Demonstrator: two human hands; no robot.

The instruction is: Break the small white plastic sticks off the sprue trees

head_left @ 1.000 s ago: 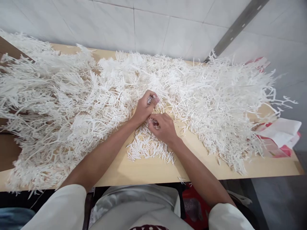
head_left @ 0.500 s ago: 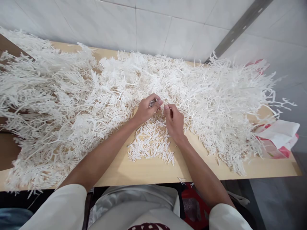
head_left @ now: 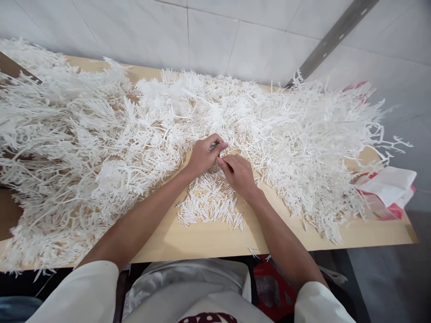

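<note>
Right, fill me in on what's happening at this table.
A person sits at a wooden table heaped with tangled white plastic branches. Both hands meet at the middle of the table: the left hand pinches a small bunch of thin white sticks, and the right hand touches its fingertips to that bunch. Just below the hands lies a small pile of loose sticks. A red and white bag sits at the right end.
</note>
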